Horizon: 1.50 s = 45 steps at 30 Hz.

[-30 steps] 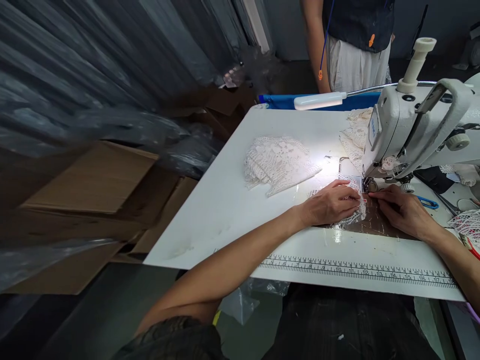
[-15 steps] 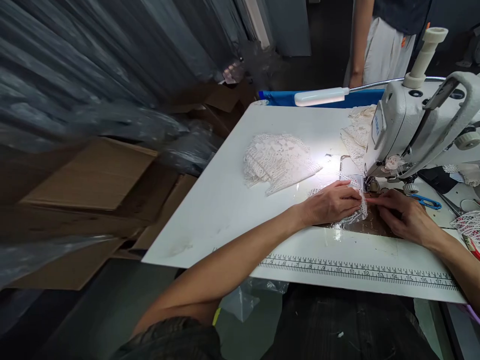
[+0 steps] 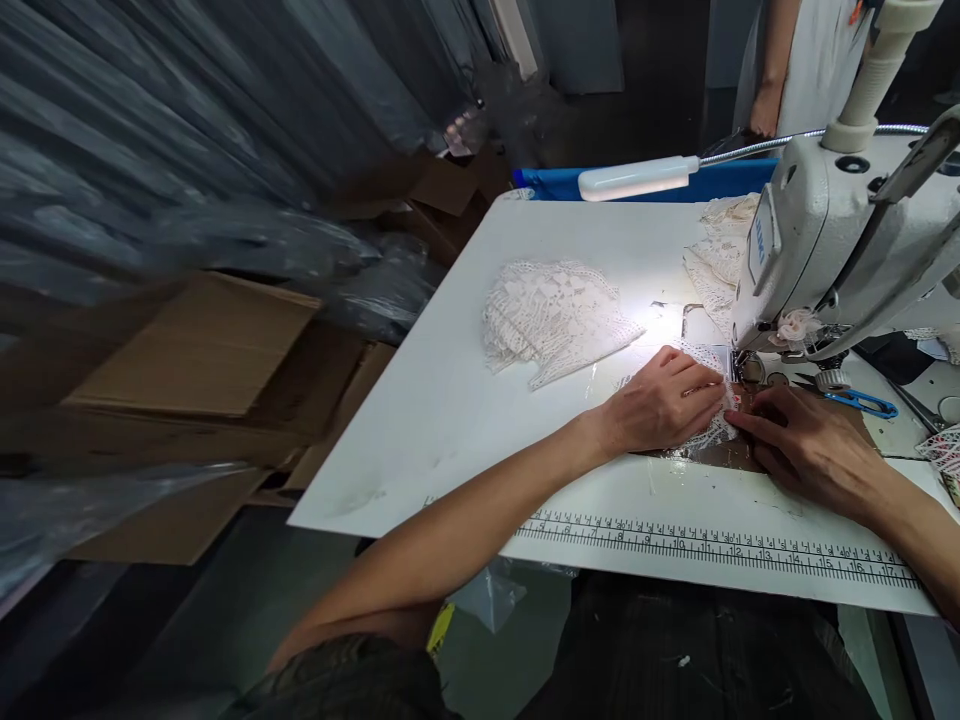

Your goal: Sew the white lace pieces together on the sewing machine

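Lace (image 3: 721, 430) half-hidden beneath left hand (image 3: 664, 402), right hand (image 3: 814, 442) at its edge, both grips' closure unclear

A cardboard box (image 3: 195, 345) sits beside crumpled clear plastic (image 3: 390, 285) at left. Farther back, another person (image 3: 814, 75) stands, partly visible.

A sewing workshop, an industrial-looking sewing machine (image 3: 814, 235) toward the right of a white table (image 3: 420, 430), a ruler scale (image 3: 712, 552) along the front edge, lace (image 3: 555, 315) heaped near the far edge, cartons (image 3: 196, 345) past the left edge.
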Available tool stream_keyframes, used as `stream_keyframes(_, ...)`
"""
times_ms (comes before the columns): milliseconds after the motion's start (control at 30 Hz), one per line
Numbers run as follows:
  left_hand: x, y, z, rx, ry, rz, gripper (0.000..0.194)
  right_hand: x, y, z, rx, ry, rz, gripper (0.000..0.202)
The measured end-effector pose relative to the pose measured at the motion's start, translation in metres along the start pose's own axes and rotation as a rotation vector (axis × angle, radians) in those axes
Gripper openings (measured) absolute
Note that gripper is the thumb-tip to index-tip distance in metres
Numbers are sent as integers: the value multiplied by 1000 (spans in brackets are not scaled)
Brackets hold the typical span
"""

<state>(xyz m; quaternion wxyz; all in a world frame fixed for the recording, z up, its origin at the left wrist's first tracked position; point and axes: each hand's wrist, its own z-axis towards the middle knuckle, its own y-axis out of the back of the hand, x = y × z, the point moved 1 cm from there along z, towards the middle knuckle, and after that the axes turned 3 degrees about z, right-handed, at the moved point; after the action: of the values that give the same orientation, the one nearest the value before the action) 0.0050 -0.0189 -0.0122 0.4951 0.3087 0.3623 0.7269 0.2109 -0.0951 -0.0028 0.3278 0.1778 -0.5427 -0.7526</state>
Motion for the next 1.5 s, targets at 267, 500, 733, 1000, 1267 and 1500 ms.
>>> stream_keyframes(267,0,-4,-3,105,10,-6,25,1,1,1,-18,27,-11,31)
stream_keyframes(500,1,-7,-3,96,14,6,27,1,-1,1,-20,24,-13,30)
stream_keyframes(733,-3,-4,-4,94,112,-63,30,2,-4,-2,19,9,-57,32)
stream_keyframes(1000,8,-9,-1,125,80,-127,27,9,-11,0,81,-114,-125,32)
stream_keyframes(1267,18,-11,2,110,41,-158,26,13,-10,3,92,-148,-165,30)
stream_keyframes(1500,18,-12,1,103,51,-142,25,14,-14,3,78,-192,-104,31)
